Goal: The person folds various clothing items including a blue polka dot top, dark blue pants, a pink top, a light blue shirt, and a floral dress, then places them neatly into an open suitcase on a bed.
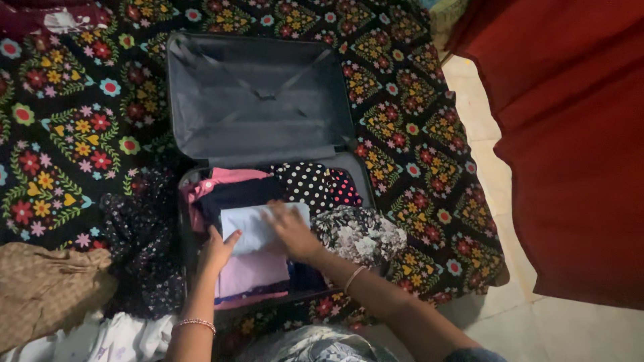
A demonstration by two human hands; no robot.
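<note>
On white garment (folded): both flat palms

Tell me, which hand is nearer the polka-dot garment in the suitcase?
Right. The right hand lies on the white folded cloth just below the polka-dot garment; the left hand is farther, lower left.

Open suitcase lies on the patterned bedspread, lid flat toward the far edge, packed half toward the near edge. In the packed half: folded clothes stacked at left, a dotted garment at the far right corner, a floral garment spilling over the right rim. A folded pale cloth sits on top of the stack; left hand at its left edge, right hand pressed on its right part. A crumpled garment lies left of the suitcase; another heap at the near left corner. Curtain hangs right of the bed.
</note>
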